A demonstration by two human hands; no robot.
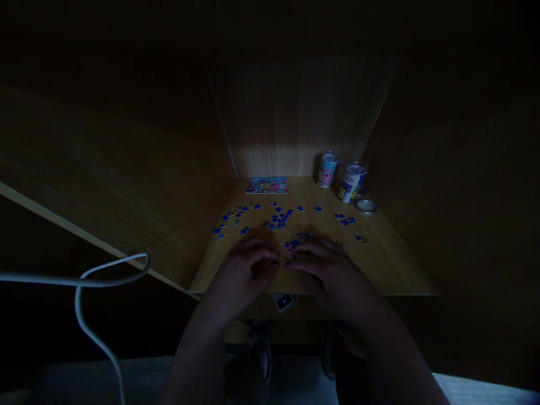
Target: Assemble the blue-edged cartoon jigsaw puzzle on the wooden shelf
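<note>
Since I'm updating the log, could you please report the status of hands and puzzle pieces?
Left hand, right hand: fingertips at near pieces, firm grip unclear. More pieces scattered beyond. Cans stand back right, apart from both hands.

The tabletop (396, 270) looks like pale wood or wood-effect laminate, smooth with a faint sheen; the back panel (287, 118) shows matt, vertical wood grain. The puzzle pieces (282, 219) seem to be thin printed cardboard. Both cans (327, 170) wear printed, paper-like wraps beneath clear, glossy tops, apparently plastic. The round lid (366, 207) has a silvery, metallic rim. The white cable (93, 336) looks smooth and plastic-coated.
</note>
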